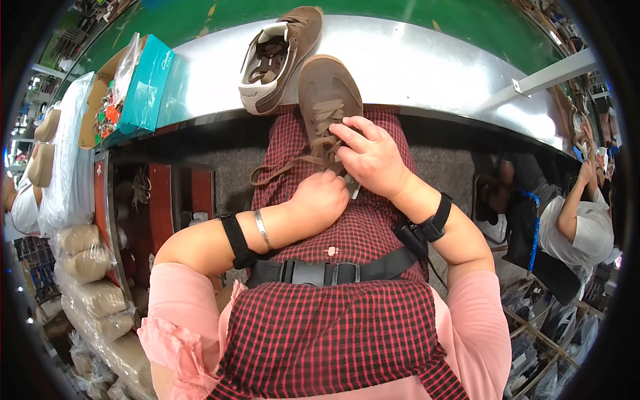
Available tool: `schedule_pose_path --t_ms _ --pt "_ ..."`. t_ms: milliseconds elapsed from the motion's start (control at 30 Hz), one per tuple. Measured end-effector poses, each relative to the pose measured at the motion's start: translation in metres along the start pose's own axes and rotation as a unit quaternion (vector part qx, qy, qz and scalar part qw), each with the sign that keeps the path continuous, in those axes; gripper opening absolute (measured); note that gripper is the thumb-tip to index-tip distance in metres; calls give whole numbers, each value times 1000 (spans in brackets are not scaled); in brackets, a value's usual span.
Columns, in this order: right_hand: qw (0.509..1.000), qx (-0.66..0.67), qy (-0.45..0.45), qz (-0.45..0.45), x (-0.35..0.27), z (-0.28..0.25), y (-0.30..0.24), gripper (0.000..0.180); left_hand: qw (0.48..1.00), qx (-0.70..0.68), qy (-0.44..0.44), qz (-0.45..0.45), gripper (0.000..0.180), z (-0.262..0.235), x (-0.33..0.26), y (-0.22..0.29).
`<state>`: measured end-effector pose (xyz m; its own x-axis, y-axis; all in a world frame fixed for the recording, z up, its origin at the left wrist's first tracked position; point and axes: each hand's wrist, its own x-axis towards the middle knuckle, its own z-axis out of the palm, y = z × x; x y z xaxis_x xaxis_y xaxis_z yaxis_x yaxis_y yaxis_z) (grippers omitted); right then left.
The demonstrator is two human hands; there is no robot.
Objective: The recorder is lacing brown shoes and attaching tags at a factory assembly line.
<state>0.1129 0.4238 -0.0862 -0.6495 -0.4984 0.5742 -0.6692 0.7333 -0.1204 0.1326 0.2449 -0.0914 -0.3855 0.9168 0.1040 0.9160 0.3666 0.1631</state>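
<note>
Both hands work a brown suede shoe (325, 93) on the lap: right hand (370, 157) pinching its laces (303, 162), left hand (323, 199) curled closed beside them.

- A second brown shoe (277, 57) lies on its side on the metal table (427, 60) at twelve o'clock.
- A teal box (148, 83) stands at ten o'clock.
- Wrapped tan bundles (90, 283) are stacked at eight o'clock.

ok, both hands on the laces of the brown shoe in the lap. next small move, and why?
Probably draw the loose lace end taut with the left hand. The right hand pinches the laces at the upper part of the brown shoe, while one lace end trails slack across the checked apron toward the person's left. Whether a knot is started is hidden by the fingers.
</note>
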Motion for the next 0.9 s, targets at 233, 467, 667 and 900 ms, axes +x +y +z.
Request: schedule_pose_path --t_ms 233,467,667,900 --pt "998 -1 -26 -48 -2 -6 3 10 999 -11 29 11 9 4 -2 -4" --pt "999 36 -25 -30 -3 -1 1 14 1000 29 8 3 26 12 0 -1" --pt "999 51 -10 -8 -7 1 2 13 988 -104 -32 -108 37 10 20 1" --pt "996 87 6 8 -15 -1 6 16 985 -168 23 -27 30 -27 -11 -6"
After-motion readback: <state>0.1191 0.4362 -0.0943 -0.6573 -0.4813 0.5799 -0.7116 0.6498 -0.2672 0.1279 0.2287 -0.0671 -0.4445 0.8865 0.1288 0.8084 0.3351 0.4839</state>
